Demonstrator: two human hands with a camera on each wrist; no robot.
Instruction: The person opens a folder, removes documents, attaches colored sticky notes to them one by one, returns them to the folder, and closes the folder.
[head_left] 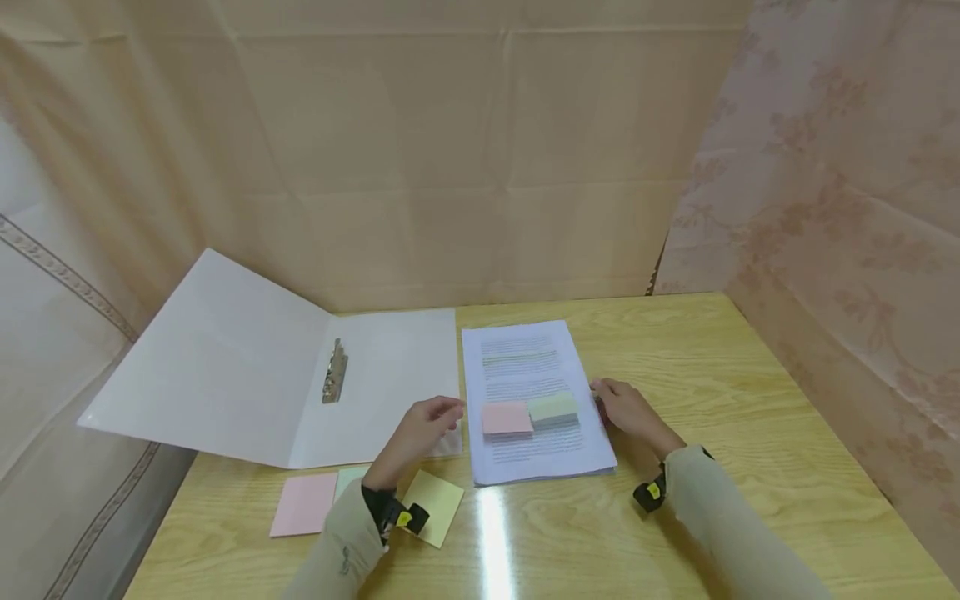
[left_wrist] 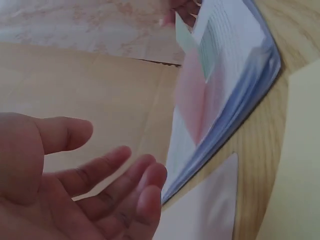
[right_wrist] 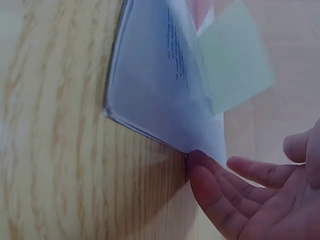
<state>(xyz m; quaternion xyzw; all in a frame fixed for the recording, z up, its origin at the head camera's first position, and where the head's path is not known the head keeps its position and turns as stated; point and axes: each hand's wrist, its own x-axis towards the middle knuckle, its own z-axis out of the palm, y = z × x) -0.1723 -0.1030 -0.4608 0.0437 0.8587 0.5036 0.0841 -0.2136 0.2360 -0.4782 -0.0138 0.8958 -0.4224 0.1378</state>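
A stack of printed sheets [head_left: 525, 358] lies on the table, with a pink sticky note [head_left: 507, 418] and a green sticky note [head_left: 553, 407] side by side on its top page. Both notes stand partly up from the paper in the wrist views. My left hand [head_left: 423, 429] is at the stack's left side, over the edge of the binder, its fingers loosely bent and holding nothing. At the right edge of the stack, my right hand [head_left: 628, 408] touches the paper with its fingertips [right_wrist: 204, 182]; its thumb stands apart.
An open white binder [head_left: 397, 358] with a metal clip [head_left: 335, 375] lies to the left, its cover [head_left: 217, 375] raised. Nearer me are a pink note pad [head_left: 303, 505], a green pad [head_left: 351, 477] partly behind my left arm, and a yellow pad [head_left: 437, 504]. Curtains hang behind the table.
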